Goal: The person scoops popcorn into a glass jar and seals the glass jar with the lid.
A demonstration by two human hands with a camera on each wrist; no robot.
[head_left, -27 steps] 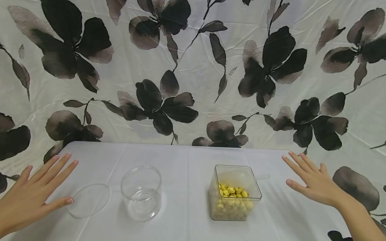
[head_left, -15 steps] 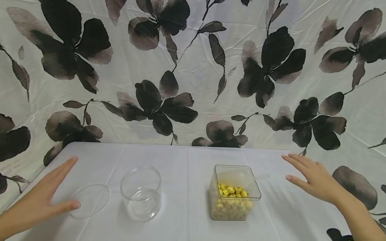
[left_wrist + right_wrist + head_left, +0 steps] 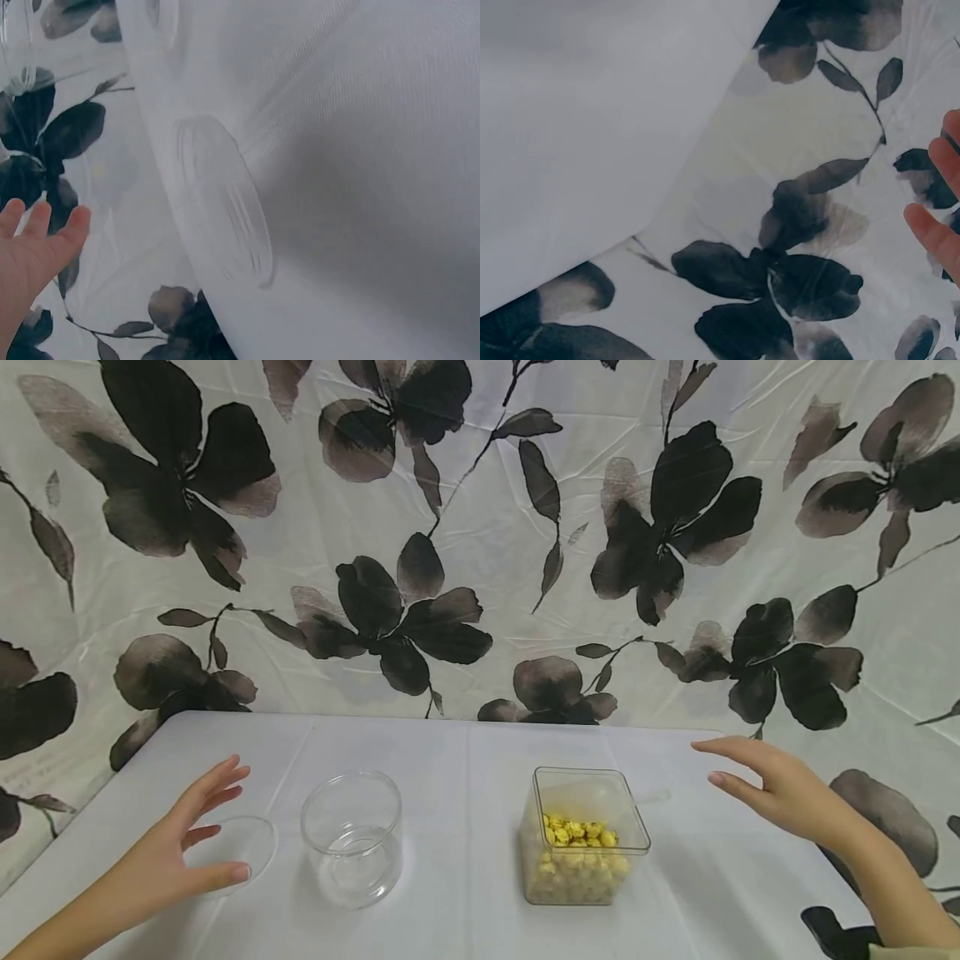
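In the head view my left hand (image 3: 176, 860) hovers over a clear round lid (image 3: 258, 847), fingers spread and loosely bent, holding nothing. The lid also shows in the left wrist view as a clear disc (image 3: 225, 202); the hand hides part of it in the head view. Right of it stands a clear round tub (image 3: 352, 852) with nothing in it. A clear square container (image 3: 581, 881) holds yellow popcorn (image 3: 577, 835). From its right side a faint translucent strip (image 3: 654, 797) sticks out, perhaps a handle. My right hand (image 3: 783, 789) is raised right of the container, holding nothing.
A white cloth covers the table (image 3: 465, 827), whose far edge meets a hanging flower-patterned sheet (image 3: 495, 527). The right wrist view shows the table's corner (image 3: 630, 217) and the same patterned cloth beyond it.
My left hand has moved right, over the lid, turning sideways with its fingers bending. My right hand has turned onto its side, in nearly the same place. The containers have stayed put.
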